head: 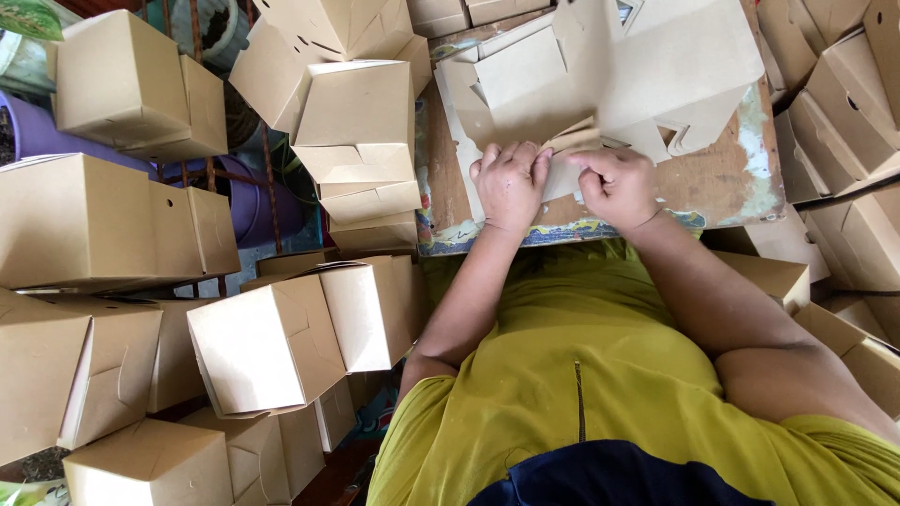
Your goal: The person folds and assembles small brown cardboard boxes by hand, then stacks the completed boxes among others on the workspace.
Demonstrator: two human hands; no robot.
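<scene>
At upper centre of the frame we see a flat brown cardboard box blank lying on a worn wooden tabletop with a paint-marked edge. The left hand presses flat on the blank's lower flap, fingers extended. The right hand is closed, pinching a small folded tab of the same blank. Folded brown cardboard boxes are stacked across the left half of the frame. More boxes fill the right edge.
</scene>
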